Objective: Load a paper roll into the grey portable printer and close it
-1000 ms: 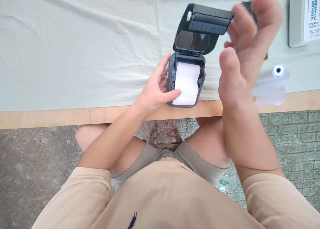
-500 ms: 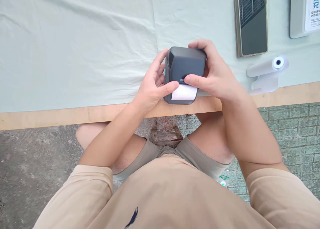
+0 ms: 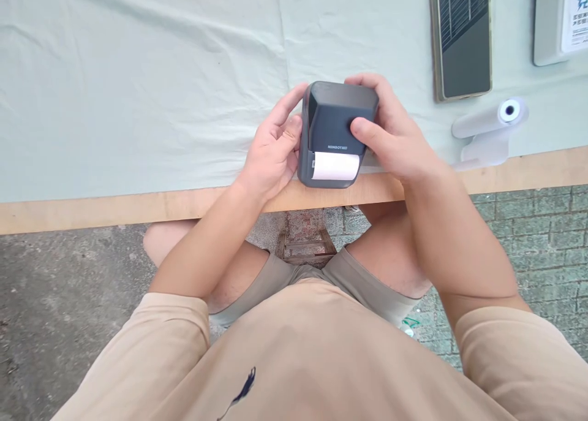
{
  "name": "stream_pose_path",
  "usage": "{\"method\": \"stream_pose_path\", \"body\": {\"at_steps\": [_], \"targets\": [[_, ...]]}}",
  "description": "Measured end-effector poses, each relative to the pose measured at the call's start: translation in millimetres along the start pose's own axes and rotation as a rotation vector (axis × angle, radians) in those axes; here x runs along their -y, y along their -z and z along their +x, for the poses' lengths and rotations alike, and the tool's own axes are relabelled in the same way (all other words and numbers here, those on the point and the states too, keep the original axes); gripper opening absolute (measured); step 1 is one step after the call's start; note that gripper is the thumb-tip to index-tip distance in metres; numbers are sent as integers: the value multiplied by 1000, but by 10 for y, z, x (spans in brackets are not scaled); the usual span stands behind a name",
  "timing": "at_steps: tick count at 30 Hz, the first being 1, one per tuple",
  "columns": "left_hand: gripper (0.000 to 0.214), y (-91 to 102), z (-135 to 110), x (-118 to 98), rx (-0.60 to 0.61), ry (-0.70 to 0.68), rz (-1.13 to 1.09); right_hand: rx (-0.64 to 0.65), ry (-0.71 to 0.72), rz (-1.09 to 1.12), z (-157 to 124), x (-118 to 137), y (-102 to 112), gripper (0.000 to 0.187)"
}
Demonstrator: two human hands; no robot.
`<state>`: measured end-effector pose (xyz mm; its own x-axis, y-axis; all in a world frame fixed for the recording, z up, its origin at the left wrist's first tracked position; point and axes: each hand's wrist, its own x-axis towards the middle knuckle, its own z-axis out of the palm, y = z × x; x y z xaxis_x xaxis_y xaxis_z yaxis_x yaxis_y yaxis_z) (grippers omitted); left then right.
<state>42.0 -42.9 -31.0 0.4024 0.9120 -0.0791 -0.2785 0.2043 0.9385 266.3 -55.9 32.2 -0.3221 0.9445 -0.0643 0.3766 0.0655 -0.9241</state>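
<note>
Between my two hands is a dark grey label printer (image 3: 340, 117), held over the table's front edge. A strip of white label paper (image 3: 336, 166) shows at its near end, below the printed lettering. My left hand (image 3: 275, 148) is closed on the printer's left side, its thumb against that side and some fingers hidden. My right hand (image 3: 395, 130) wraps the right side, with the thumb resting on the top cover and the index finger around the far corner.
A phone (image 3: 465, 41) lies at the right on the pale cloth (image 3: 138, 90). Nearer to me is a partly unrolled white paper roll (image 3: 482, 121). A white box (image 3: 549, 26) with a printed label sits at the far right. The wooden table edge (image 3: 114, 211) runs in front of me.
My left thumb has moved off the paper strip to the printer's left side. My right thumb has shifted up and right on the cover, baring the lettering.
</note>
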Motion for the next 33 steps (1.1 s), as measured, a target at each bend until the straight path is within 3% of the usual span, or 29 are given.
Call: {"method": "stream_pose_path", "body": {"at_steps": [4,7,9,11,13,15,18,20,23,26,28,30,33], "targets": [[81,0,5,28,1,-28,-5,117,38,48,-50,44,68,109],[79,-21,1,4,-14,-11,-25,103,38,40,-75,59,119,114],[78,-30,6,-14,-32,11,-45,-51,87,-37,-72,49,131,99],[77,-26,21,-12,-42,24,-57,-351,137,-152,-55,40,115,71],[75,-9,42,8,-38,21,-58,-629,181,-216,-35,52,69,57],[72,13,57,30,-21,16,-54,-699,249,-178,-24,92,8,49],[72,28,52,18,16,15,-56,-533,337,-116,-23,185,-65,29],[79,20,34,-20,47,11,-61,-471,318,-183,-25,251,-85,33],[87,-7,14,-67,74,1,-77,-453,267,-396,-22,345,-66,28],[87,-26,15,-57,70,1,-108,-271,235,-653,-16,416,1,16],[87,-31,21,-29,63,-9,-117,-159,208,-774,1,438,56,24],[87,-31,23,-6,54,-20,-113,-115,196,-861,39,449,99,35],[83,-29,16,1,52,-21,-114,-41,158,-969,130,491,110,21]]}}
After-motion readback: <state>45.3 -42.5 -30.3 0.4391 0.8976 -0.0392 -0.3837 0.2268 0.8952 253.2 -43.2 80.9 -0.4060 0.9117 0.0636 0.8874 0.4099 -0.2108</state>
